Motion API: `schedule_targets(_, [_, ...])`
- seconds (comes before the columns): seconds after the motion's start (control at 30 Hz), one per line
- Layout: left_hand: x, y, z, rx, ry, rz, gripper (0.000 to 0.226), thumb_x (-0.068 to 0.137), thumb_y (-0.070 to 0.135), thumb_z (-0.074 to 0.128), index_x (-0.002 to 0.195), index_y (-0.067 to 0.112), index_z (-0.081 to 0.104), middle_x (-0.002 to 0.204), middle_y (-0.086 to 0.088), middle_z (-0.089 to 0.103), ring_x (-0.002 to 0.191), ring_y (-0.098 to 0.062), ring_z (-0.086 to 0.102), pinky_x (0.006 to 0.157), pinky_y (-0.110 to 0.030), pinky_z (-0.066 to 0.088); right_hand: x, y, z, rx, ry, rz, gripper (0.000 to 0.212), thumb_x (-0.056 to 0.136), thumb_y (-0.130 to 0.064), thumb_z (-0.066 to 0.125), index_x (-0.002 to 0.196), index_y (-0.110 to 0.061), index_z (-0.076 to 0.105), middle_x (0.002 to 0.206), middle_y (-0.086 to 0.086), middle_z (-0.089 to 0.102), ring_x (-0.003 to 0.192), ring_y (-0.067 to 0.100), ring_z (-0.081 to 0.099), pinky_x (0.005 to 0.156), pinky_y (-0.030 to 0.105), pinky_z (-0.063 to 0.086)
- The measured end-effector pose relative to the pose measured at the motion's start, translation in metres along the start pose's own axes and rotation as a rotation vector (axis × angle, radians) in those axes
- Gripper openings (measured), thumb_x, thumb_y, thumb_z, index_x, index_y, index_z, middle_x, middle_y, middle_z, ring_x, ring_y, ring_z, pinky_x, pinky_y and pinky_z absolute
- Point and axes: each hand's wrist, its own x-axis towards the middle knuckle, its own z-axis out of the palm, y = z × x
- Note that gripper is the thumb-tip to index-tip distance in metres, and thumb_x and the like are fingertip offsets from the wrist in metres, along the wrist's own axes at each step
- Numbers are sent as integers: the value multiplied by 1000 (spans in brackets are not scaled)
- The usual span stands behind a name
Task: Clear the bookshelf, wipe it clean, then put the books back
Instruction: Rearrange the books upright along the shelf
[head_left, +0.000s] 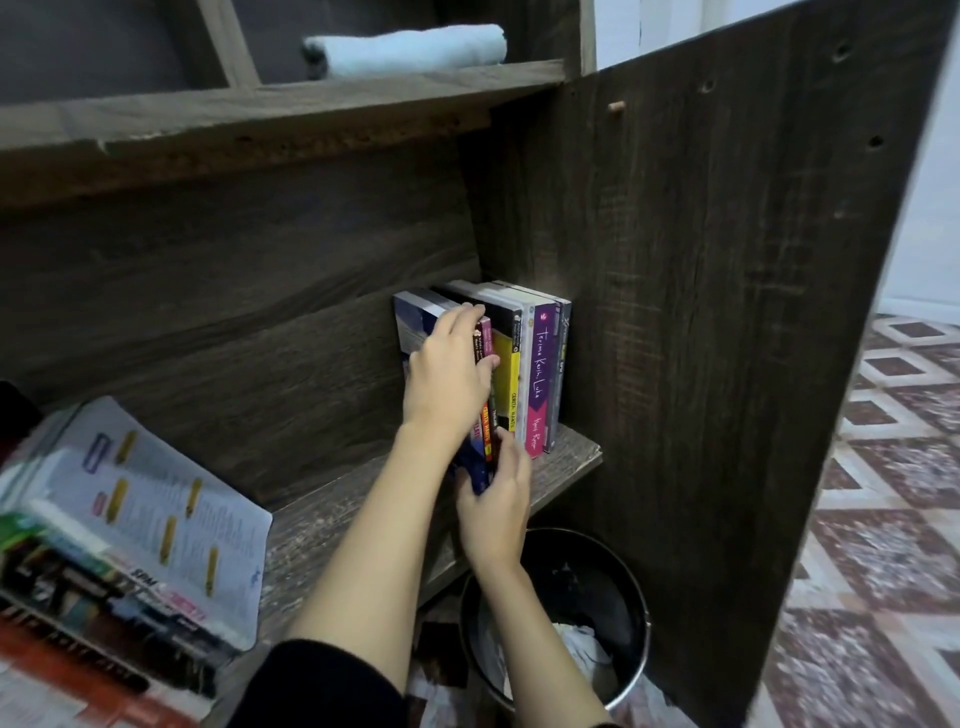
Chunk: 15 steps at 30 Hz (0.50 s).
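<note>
Books (519, 374) upright at right end of shelf (337, 514), left hand (447, 379) fingers curled over the leftmost few, covering their spines, right hand (493, 509) pinching their lower edge, blurred stack (130, 519) cut off at left

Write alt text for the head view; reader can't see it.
A person's left hand and right hand grip slim books at the left end of a row of upright paperback books on a dark wooden bookshelf. A rolled pale cloth lies on the shelf above; a black round waste bin stands below.
</note>
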Motion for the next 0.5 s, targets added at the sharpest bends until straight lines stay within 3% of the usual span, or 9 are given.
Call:
schedule_targets(0.13, [-9, -7, -6, -54, 55, -11, 60, 83, 19, 70, 138, 15, 46, 142, 1, 45, 127, -16, 47, 105, -35, 38, 4, 1, 0, 68, -15, 46, 59, 83, -5, 66, 136, -11, 41, 135, 6, 45, 126, 20, 44, 101, 25, 37])
schedule_targets(0.37, [-26, -19, -13, -109, 155, -60, 57, 80, 13, 73, 133, 15, 52, 139, 3, 49, 125, -12, 48, 104, -21, 33, 18, 1, -10, -199, -242, -53, 60, 89, -13, 62, 142, -16, 34, 132, 8, 53, 121, 27, 50, 98, 33, 39])
schedule_targets(0.5, [-30, -21, -16, -126, 169, -65, 56, 79, 12, 73, 131, 15, 54, 137, 4, 51, 124, -12, 49, 102, -18, 32, 16, 0, -11, -254, -253, -55, 61, 90, -13, 60, 143, -20, 31, 129, 9, 56, 117, 29, 52, 95, 33, 38])
